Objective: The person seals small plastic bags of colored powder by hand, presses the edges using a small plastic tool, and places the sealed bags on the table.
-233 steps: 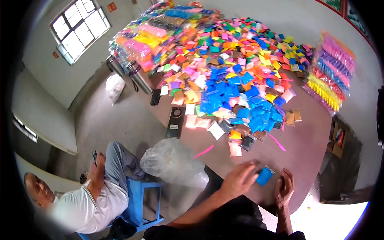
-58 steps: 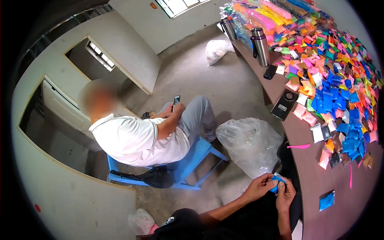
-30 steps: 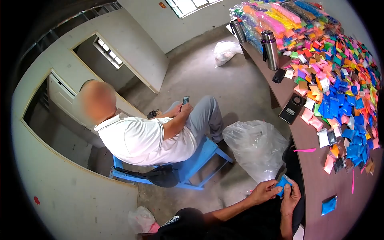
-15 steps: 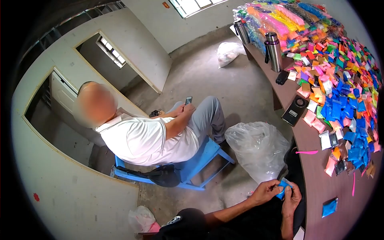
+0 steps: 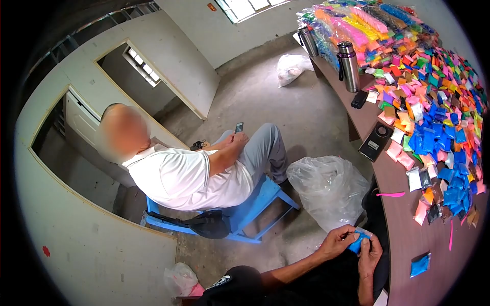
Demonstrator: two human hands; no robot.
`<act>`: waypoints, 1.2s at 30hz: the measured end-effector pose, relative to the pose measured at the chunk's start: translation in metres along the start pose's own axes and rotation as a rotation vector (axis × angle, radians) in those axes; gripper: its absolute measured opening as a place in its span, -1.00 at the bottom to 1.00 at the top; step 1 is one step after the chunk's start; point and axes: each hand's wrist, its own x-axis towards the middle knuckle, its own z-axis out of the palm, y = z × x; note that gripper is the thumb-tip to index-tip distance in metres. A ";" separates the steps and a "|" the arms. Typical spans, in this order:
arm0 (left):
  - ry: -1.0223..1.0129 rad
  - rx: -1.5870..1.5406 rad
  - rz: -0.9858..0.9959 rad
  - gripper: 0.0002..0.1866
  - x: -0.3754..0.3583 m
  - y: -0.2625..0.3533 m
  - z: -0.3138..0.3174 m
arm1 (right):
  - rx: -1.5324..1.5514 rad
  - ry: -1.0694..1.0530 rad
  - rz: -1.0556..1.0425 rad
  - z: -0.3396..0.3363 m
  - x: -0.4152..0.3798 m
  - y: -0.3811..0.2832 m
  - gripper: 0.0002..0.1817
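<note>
My left hand (image 5: 337,243) is closed on a small clear packet of blue clay-like stuff (image 5: 357,244), with thumb and fingers pinching one side. My right hand (image 5: 369,255) grips the other side of that packet, its thumb pressed against the front. Both hands are over my lap, beside the table edge. A similar blue packet (image 5: 420,265) lies alone on the brown table (image 5: 408,229), to the right of my hands. Further up the table lie a pink plastic stick (image 5: 390,194) and another pink stick (image 5: 451,235).
Small colourful packets (image 5: 423,122) heap over the table, with larger bags (image 5: 357,25) behind. A steel flask (image 5: 349,66), black phone (image 5: 376,141) and black case (image 5: 360,99) stand along its edge. A clear plastic bag (image 5: 329,188) sits on the floor near a seated person (image 5: 178,173) on a blue chair (image 5: 255,204).
Both hands shift very slightly while keeping hold of the blue packet. The table items stay in place.
</note>
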 end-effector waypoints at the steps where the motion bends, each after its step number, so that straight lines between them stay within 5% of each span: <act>1: -0.006 -0.005 -0.005 -0.76 0.000 -0.001 -0.001 | -0.001 -0.020 0.030 -0.002 0.000 0.000 -0.85; 15: 0.010 0.113 0.022 -0.75 -0.001 0.004 -0.002 | -0.086 -0.021 -0.080 0.002 0.000 0.005 -0.84; 24: -0.079 -0.103 -0.063 -0.73 -0.003 -0.009 0.000 | -0.082 0.053 -0.202 0.002 -0.001 0.006 -0.82; 27: -0.057 0.111 -0.061 -0.74 -0.004 0.001 0.000 | 0.040 0.043 0.002 0.004 -0.004 -0.008 -0.81; 30: -0.020 0.240 -0.068 -0.75 -0.004 0.004 0.008 | 0.052 0.058 -0.068 0.004 -0.001 0.000 -0.82; 32: -0.028 -0.074 -0.023 -0.75 -0.003 -0.001 0.012 | 0.042 0.065 -0.106 0.004 0.000 -0.001 -0.83; 36: -0.075 -0.075 -0.075 -0.73 -0.005 -0.003 0.013 | -0.003 0.090 -0.220 0.002 0.002 0.009 -0.85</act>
